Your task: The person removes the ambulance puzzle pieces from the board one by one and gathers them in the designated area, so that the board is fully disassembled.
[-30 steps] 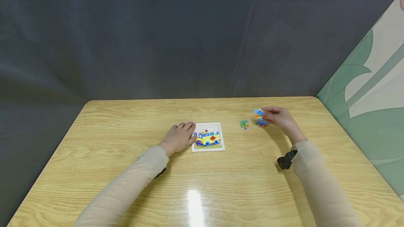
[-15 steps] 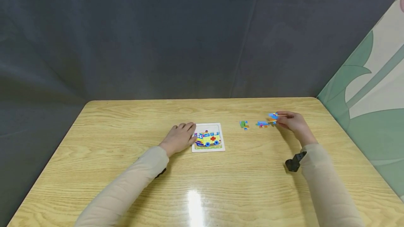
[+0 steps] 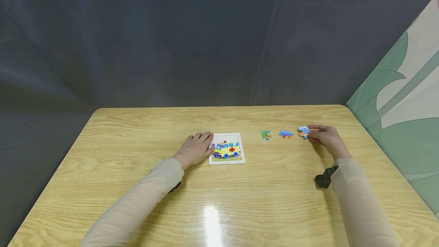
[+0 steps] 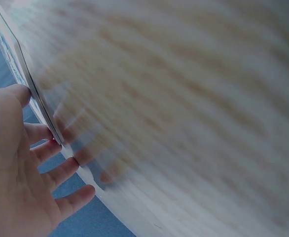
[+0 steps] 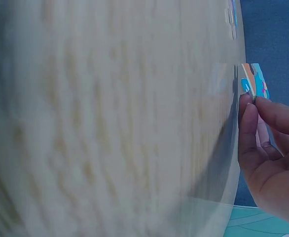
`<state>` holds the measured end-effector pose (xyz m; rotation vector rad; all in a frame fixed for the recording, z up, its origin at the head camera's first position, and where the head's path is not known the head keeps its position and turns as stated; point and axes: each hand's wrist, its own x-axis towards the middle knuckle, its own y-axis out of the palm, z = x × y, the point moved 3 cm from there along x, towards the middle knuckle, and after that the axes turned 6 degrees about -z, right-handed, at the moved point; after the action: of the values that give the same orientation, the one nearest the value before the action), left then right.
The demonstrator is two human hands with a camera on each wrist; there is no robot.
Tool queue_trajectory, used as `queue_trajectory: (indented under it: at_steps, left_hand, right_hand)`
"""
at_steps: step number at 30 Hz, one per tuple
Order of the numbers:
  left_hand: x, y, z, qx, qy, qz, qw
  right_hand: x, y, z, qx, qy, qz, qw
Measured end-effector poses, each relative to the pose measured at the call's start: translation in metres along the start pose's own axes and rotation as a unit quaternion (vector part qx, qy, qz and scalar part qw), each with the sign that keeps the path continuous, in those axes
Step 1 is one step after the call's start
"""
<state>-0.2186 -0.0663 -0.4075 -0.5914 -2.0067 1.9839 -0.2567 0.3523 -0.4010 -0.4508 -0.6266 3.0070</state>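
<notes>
Between thumb and fingertips my right hand (image 3: 326, 137) pinches a blue and orange jigsaw piece (image 3: 303, 130), tilted up at the right of the table; the right wrist view shows the same piece (image 5: 255, 81) at the fingertips. My left hand (image 3: 194, 150) rests at the left edge of a white-framed puzzle board (image 3: 226, 135) with a yellow ambulance picture. In the left wrist view, the thumb of the left hand (image 4: 31, 163) lies on the frame (image 4: 23, 59) and the other fingers are spread, fairly straight, along its edge.
A green jigsaw piece (image 3: 265, 134) and a blue and orange one (image 3: 285, 134) lie on the wooden table (image 3: 267, 193) between the board and my right hand. A dark curtain (image 3: 192, 41) hangs behind the table. A patterned panel (image 3: 408, 117) stands at the right.
My right hand has moved to the right with its piece, away from above the middle piece, and has come slightly nearer and lower. The left hand and the board have stayed in place.
</notes>
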Motion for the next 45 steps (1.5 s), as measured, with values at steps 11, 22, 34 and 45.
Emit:
queue_trajectory:
  at_steps: [11,22,34,45]
  left_hand:
    - [-0.001,-0.002,-0.001,-0.014,0.001,0.001,0.9999]
    - [-0.001,-0.003,-0.003,-0.008,0.005,-0.003,1.0000]
    - [0.001,0.001,-0.001,-0.026,0.002,0.000,0.9997]
    - [0.003,0.004,0.006,-0.093,-0.003,0.008,0.9956]
  right_hand:
    - [0.001,0.000,-0.002,0.005,0.003,0.006,1.0000]
    - [-0.003,-0.004,-0.004,-0.010,-0.021,-0.001,0.9997]
    - [-0.005,0.002,0.012,-0.042,-0.033,-0.017,0.9984]
    - [-0.009,0.066,0.062,-0.067,-0.066,0.031,0.9951]
